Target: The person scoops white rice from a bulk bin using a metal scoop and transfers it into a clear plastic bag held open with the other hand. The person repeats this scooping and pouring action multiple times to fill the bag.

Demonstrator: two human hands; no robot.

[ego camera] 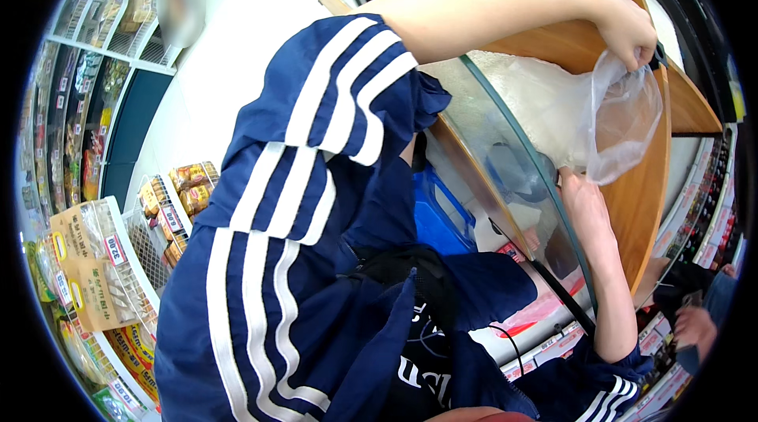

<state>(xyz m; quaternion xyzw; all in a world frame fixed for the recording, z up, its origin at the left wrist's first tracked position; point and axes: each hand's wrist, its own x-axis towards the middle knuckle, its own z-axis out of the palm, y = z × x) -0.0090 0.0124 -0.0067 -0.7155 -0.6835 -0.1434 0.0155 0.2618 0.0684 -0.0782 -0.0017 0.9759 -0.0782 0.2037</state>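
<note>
My left hand (629, 37) reaches over a wooden divider (645, 197) and grips the rim of a clear plastic bag (628, 120). The bag's mouth gapes towards the right, and its body trails left over white grain (521, 90), which looks like rice, in a bin. At the bag's lower edge is my right hand (577, 182), its fingers partly hidden by the film and seeming to pinch it. A curved clear panel (509, 108) with a green edge stands beside my right forearm. Whether the bag holds anything is unclear.
Below the panel is a blue plastic basket (441, 212). Shelves with packaged goods (98, 268) and price tags line the left. A white floor (201, 78) lies between them and the bins. Another person's hand (696, 327) shows at the lower right beside stocked shelves.
</note>
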